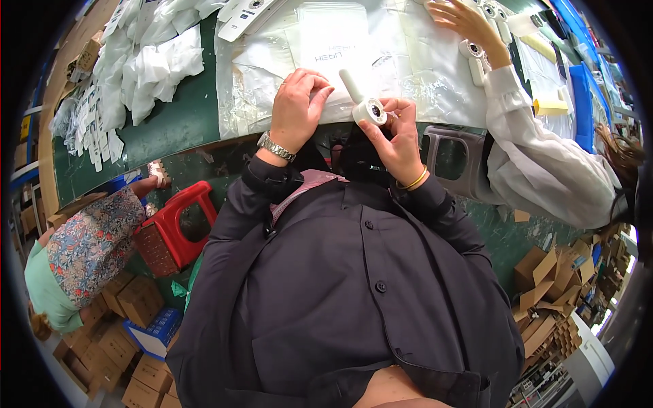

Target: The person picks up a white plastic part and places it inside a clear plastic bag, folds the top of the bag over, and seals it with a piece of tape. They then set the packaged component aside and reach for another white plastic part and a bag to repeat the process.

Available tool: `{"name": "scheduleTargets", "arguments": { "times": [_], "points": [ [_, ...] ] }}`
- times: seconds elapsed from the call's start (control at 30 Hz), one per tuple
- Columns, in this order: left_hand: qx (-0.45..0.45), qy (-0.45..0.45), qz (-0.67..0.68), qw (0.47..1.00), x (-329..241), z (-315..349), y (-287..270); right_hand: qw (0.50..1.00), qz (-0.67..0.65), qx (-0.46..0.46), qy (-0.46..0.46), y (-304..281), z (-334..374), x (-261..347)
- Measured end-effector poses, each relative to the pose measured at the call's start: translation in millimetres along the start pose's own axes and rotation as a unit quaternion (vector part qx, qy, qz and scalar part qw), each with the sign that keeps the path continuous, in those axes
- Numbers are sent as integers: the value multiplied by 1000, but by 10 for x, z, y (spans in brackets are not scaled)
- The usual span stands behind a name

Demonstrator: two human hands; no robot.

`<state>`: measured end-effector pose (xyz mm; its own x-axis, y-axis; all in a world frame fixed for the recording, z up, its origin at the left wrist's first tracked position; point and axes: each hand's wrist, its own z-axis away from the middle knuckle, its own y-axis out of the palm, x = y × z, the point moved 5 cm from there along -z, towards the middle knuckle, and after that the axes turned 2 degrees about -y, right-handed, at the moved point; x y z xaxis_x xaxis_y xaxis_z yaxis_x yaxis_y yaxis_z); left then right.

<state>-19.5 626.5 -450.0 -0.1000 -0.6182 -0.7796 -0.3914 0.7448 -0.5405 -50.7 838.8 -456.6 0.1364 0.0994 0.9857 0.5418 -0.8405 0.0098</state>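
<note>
A small white handheld fan (370, 111), with a round head and dark centre, is held by its head in my right hand (398, 139). Its handle (349, 84) points up and to the left, over the table. To the left of the fan is my left hand (299, 109), fingers curled in and thumb drawn close to the index finger. What it pinches, if anything, is hidden. Just beyond both hands lies a stack of clear and white plastic bags (332, 37) with grey print. Plastic sheeting (422, 75) covers the table beneath.
On the right, a co-worker's hand (469, 24) reaches over several similar white fans (474, 60). White pouches (153, 68) and flat printed boxes (98, 126) lie at left on the green table (173, 112). A red stool (177, 228), a grey stool (452, 160) and cartons (112, 353) stand below.
</note>
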Motion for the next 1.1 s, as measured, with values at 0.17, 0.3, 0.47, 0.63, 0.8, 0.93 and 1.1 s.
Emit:
{"name": "scheduleTargets", "arguments": {
  "times": [0.17,0.3,0.47,0.63,0.8,0.93,1.1],
  "points": [
    [7,7,6,1000,-91,9,-51,1000,23,-3,-10,1,-5,-2],
    [6,100,-86,991,-203,40,-81,999,35,-10,-8,2,-9,12],
    [-5,62,-46,997,-11,24,-22,1000,24,-7,-4,19,-12,5],
    [-23,-24,20,999,61,3,-15,995,92,-5,-47,1,-10,64],
    [-55,-13,-8,998,66,-4,-12,973,210,47,-83,12,17,128],
    [-71,0,-1,997,40,-7,-25,953,263,63,-136,48,18,272],
    [-75,54,-23,995,-135,-18,-98,933,306,51,-180,104,37,445]
  ]
}}
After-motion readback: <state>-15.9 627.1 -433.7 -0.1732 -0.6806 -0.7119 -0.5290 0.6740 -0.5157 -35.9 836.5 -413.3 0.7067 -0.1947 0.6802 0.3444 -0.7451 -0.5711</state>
